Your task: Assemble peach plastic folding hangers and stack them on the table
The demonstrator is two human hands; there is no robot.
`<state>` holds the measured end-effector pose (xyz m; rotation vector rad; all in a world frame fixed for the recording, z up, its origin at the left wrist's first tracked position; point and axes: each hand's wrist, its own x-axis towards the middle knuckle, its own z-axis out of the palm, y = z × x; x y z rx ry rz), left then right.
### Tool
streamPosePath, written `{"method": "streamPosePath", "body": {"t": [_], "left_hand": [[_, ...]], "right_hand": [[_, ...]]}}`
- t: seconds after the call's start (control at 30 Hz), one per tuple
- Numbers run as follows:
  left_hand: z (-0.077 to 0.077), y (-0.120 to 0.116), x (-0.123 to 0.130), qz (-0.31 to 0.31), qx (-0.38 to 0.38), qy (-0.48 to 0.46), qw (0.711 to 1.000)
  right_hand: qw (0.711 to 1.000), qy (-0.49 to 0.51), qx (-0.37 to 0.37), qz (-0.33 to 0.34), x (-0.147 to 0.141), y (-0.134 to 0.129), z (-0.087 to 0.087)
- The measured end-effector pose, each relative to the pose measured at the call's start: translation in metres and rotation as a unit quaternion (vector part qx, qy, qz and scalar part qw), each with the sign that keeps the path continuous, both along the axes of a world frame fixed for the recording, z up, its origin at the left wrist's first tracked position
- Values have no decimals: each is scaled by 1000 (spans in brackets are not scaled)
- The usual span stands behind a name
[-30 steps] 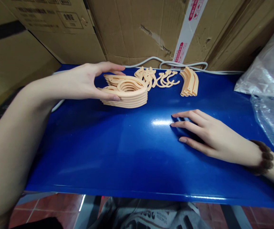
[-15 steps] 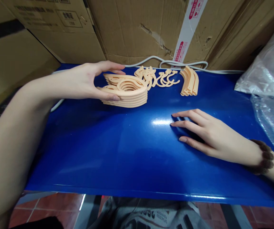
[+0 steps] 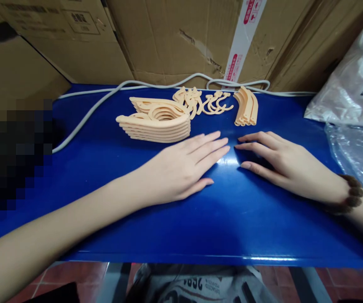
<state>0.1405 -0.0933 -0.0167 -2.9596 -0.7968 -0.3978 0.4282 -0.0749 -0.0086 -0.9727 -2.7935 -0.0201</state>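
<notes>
My left hand (image 3: 187,166) is over the blue tabletop with its fingers stretched out and nothing in it. Just behind it lies a stack of cream plastic hanger-like pieces (image 3: 156,128), piled evenly, with round openings in the middle. To the right, my right hand (image 3: 276,158) rests palm down near the table surface, fingers apart and holding nothing. Several small cream hooks (image 3: 215,103) lie farther back, beside a cluster of curved cream pieces (image 3: 188,100). A bundle of cream curved bars (image 3: 246,107) stands beyond my right fingertips.
Cardboard boxes (image 3: 162,38) line the back of the blue table (image 3: 168,235). A white cable (image 3: 89,111) runs along the rear and curves down at the left. Clear plastic bags (image 3: 348,84) lie at the right edge.
My left hand has let go of the stack and moved right and toward me, its fingers now extended. The stack stays at the back. My right hand has shifted only slightly.
</notes>
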Motion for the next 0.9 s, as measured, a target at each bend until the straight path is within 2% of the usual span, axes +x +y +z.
{"method": "streamPosePath", "body": {"t": [0.07, 0.13, 0.3, 0.57, 0.67, 0.8, 0.9], "left_hand": [[-11, 1, 2, 5, -29, -2, 1000], [-16, 5, -1, 22, -47, -6, 999], [-15, 10, -9, 39, -71, 6, 997], [-16, 8, -9, 36, -73, 5, 997], [-16, 8, -9, 37, -72, 7, 997], [-17, 8, -9, 39, -69, 6, 997], [-17, 8, -8, 41, -71, 8, 997]], "right_hand": [[1000, 1, -4, -5, 2, 1, 1], [1000, 1, -10, -8, 2, 1, 2], [1000, 7, -12, -14, 0, 1, 3], [999, 27, -36, -19, -1, 2, 3], [996, 56, -44, -50, -1, 4, 6], [987, 93, 11, -133, 6, 15, 11], [985, 87, 11, -152, 14, 29, 12]]}}
